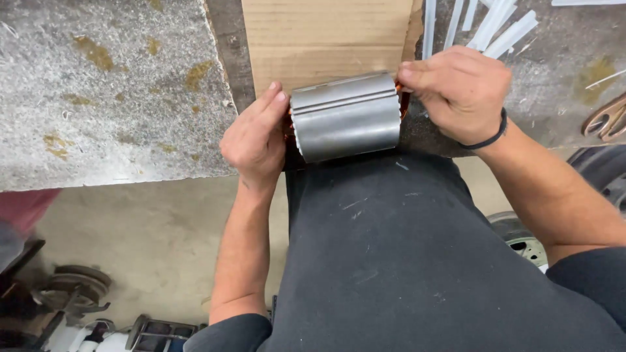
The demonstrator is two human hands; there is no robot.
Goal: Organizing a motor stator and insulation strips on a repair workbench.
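Metal cylinder (345, 117), ribbed and grey, lies on its side at the desk's (98, 98) near edge, just below a cardboard sheet (326, 39). We see our left hand (254, 140) pressed on its left end, right hand (456, 88) pinching its upper right rim. White strips (495, 26) lie beyond.

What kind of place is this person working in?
Probably a motor repair workshop. Both hands, left hand and right hand, hold a ribbed metal cylinder with copper showing at its ends, over a stained, worn workbench, with machine parts on the concrete floor.
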